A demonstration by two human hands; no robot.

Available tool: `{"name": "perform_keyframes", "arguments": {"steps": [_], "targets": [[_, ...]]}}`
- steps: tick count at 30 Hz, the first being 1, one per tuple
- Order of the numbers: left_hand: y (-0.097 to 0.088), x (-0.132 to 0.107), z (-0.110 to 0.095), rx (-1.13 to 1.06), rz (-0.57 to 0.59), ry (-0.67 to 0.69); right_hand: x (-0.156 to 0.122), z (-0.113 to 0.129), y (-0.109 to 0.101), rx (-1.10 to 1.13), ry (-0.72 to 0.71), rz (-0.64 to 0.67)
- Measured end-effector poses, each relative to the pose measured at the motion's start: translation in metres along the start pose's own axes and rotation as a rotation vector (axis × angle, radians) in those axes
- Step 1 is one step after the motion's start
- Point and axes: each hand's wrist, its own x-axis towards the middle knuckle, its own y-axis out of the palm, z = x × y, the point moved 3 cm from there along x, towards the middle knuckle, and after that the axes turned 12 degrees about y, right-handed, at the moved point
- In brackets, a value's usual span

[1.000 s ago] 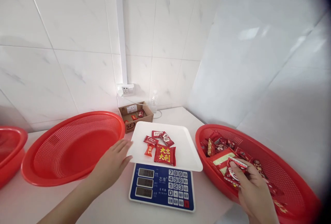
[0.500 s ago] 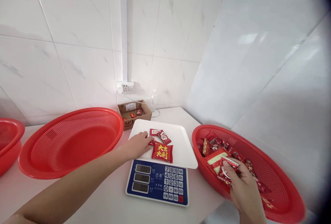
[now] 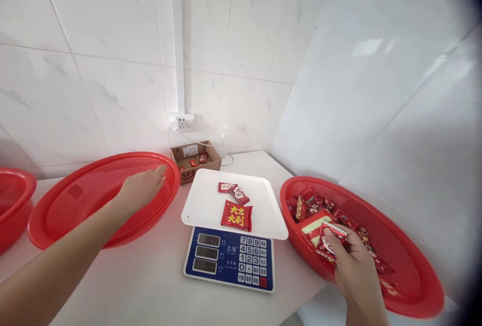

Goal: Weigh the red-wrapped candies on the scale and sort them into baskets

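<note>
My left hand (image 3: 145,189) is over the right side of a red perforated basket (image 3: 113,163), back of the hand towards me. Its fingers are partly hidden, so I cannot see whether anything is in them. My right hand (image 3: 352,255) pinches a red and white snack packet (image 3: 331,235) above the red basket of packets (image 3: 408,265). Between them, a digital scale (image 3: 229,260) carries a white tray (image 3: 203,200). On the tray are a large red packet with yellow characters (image 3: 236,215) and two small red and white packets (image 3: 239,194), overlapping.
Behind the scale stands a cardboard box (image 3: 203,165) with a few packets, beside a clear plastic bottle (image 3: 223,140). Another red basket (image 3: 22,190) is cut off at the far left. A wall socket (image 3: 184,122) has a cable. Tiled walls border the white table (image 3: 150,291).
My left hand has moved left from the tray to over the basket. The small packet by its fingers is gone from the tray. My right hand stays put with its packet.
</note>
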Motion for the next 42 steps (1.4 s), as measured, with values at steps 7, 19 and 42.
{"name": "perform_keyframes", "arguments": {"steps": [7, 19, 42], "targets": [[0.027, -0.002, -0.031, 0.024, 0.128, 0.255, 0.000, -0.001, 0.003, 0.049, 0.010, 0.014], [0.077, 0.024, -0.137, -0.228, 0.300, 0.696, 0.001, -0.002, 0.002, 0.094, 0.011, 0.051], [0.084, 0.059, -0.121, -0.111, 0.243, 0.715, -0.002, 0.004, 0.003, 0.046, 0.033, 0.059]]}}
